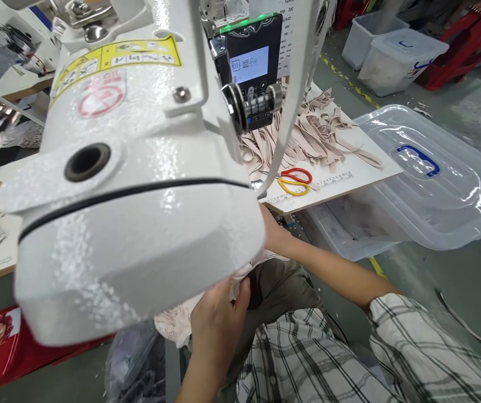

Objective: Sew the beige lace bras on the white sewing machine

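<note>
A piece of pale pink fabric (176,323) is at the lower centre of the frame, hanging over the person's lap and running up beneath the white head of a sewing machine (140,252), which fills the left and middle of the view. The left hand (219,313), at the bottom centre, has the fabric's edge in its grip, thumb against the bent fingers. The right hand (274,232) is partly hidden behind the machine head, just right of centre, near the cloth that shows below it; I cannot tell whether its grip is closed on anything.

The fabric looks thin, gathered and lacy, so I judge it light, limp and inclined to slide or bunch. It would probably snag or stretch if tugged, and a gentle pinch near the edge, with a second hold farther along to keep it flat, should suit it best.

On the white table (370,174), upper right of centre, a heap of loose beige strips (311,131) lies behind scissors (297,170) with red and yellow handles. A clear plastic lid (462,196) with a blue handle is at the right.
</note>
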`<state>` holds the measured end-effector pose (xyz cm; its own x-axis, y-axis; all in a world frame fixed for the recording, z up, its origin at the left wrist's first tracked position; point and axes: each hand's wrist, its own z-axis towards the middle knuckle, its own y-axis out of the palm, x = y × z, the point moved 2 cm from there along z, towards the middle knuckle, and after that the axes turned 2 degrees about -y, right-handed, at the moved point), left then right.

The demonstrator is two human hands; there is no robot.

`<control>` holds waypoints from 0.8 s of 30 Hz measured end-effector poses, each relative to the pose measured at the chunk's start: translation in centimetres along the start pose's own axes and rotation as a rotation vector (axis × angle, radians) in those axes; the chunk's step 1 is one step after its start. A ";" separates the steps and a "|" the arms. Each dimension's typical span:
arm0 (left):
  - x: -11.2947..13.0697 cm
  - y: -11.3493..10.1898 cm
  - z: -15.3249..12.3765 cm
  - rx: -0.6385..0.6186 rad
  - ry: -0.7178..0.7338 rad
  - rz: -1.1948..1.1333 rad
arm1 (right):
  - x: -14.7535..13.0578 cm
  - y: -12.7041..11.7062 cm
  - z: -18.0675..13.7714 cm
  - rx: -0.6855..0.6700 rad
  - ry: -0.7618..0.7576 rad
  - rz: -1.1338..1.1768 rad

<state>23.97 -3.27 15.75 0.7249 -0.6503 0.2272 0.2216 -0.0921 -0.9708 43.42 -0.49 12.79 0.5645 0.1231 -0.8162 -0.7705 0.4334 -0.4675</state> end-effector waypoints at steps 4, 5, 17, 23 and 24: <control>-0.2 0.0 0.0 -0.011 -0.007 -0.010 | -0.1 -0.3 -1.0 0.098 0.069 0.076; -0.1 0.0 0.1 -0.017 0.012 -0.025 | -0.1 -0.4 -1.3 0.122 0.086 0.102; -1.1 1.2 -0.6 0.176 -0.013 -0.191 | 0.4 -0.2 -4.8 0.121 0.236 0.425; 0.1 2.1 -2.0 0.307 0.080 -0.170 | -1.5 -1.8 -7.1 0.035 0.222 0.370; 0.7 2.4 -2.6 0.291 0.101 -0.156 | -2.1 -2.2 -7.6 0.006 0.193 0.294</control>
<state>23.31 -5.91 13.39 0.6028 -0.7177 0.3487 0.5120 0.0127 -0.8589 41.62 -8.46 12.96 0.2519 0.0724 -0.9650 -0.8897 0.4098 -0.2015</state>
